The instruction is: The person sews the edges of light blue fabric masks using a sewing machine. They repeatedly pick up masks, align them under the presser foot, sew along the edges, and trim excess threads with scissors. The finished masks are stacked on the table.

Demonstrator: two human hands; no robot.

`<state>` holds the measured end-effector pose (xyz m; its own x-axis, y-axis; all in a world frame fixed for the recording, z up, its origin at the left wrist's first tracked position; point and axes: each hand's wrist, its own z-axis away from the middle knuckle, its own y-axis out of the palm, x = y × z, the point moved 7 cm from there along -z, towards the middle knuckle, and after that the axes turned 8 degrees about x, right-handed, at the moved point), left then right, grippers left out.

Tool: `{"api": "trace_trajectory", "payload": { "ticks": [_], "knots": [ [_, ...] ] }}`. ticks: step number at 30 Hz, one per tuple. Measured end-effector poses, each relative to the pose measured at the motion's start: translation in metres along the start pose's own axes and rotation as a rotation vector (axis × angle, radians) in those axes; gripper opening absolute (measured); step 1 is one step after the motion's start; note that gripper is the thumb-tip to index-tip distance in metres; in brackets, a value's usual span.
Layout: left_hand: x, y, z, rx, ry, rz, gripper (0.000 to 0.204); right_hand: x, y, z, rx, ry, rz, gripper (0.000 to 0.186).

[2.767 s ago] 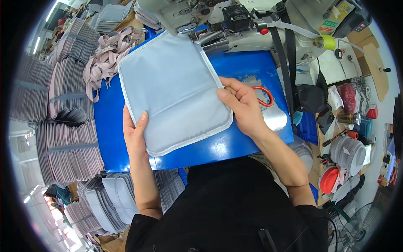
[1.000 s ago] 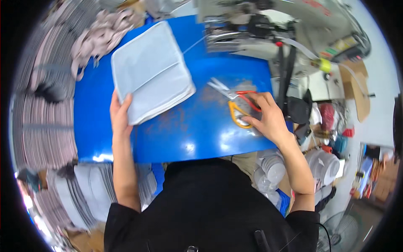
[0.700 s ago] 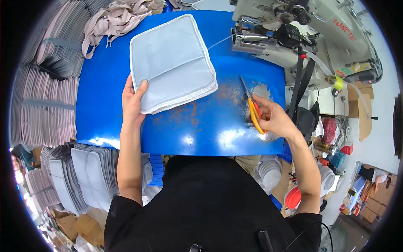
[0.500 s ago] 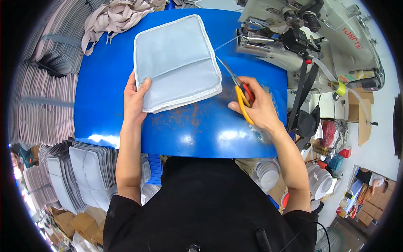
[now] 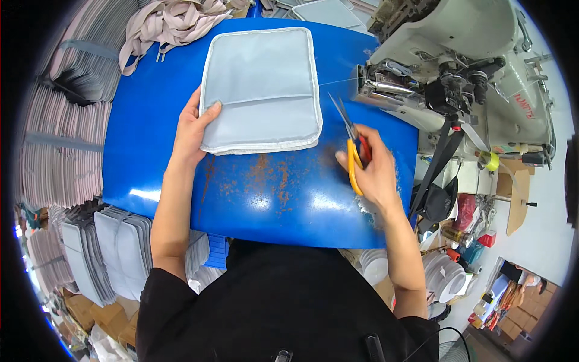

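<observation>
A light grey fabric panel (image 5: 259,69) with pale piped edges and a seam across its lower half is raised over the blue table. My left hand (image 5: 194,131) grips its lower left edge, thumb on top and fingers underneath. In my right hand (image 5: 377,169) is a pair of scissors (image 5: 352,163) with yellow and red handles. Their blades point up and left, slightly parted, a short gap from the panel's right edge. A thin thread (image 5: 341,81) runs from the sewing machine (image 5: 386,90) toward that same edge, above the scissor tips.
Bundled stacks of grey panels (image 5: 63,163) stand left of the blue table (image 5: 259,214), and more stacks (image 5: 123,253) sit below its edge. Beige straps (image 5: 175,24) are heaped at the far left corner. White spools (image 5: 443,277) and small supplies lie at the lower right.
The panel has turned to lie straighter in view. The scissors have drawn away from its right edge. The whole view has shifted a little.
</observation>
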<state>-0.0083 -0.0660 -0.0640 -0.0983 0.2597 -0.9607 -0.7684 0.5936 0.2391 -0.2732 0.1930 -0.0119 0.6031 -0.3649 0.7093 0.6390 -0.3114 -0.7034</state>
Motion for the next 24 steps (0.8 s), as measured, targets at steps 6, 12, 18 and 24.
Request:
{"api": "trace_trajectory", "payload": {
  "ticks": [6,12,18,24],
  "knots": [
    [0.0,0.001,-0.01,0.03,0.02,-0.012,0.065,-0.01,0.018,-0.021,-0.039,0.034,-0.074,0.048],
    [-0.002,0.031,-0.136,-0.01,0.322,0.061,0.055,-0.009,0.019,0.018,0.01,0.113,0.114,0.064],
    [-0.025,0.105,-0.157,-0.056,0.389,-0.65,0.053,-0.008,0.023,0.029,-0.061,-0.07,0.132,0.062],
    [-0.021,0.084,0.063,0.275,0.551,-0.953,0.024,-0.002,0.035,0.035,-0.097,-0.282,0.381,0.051]
  ]
}}
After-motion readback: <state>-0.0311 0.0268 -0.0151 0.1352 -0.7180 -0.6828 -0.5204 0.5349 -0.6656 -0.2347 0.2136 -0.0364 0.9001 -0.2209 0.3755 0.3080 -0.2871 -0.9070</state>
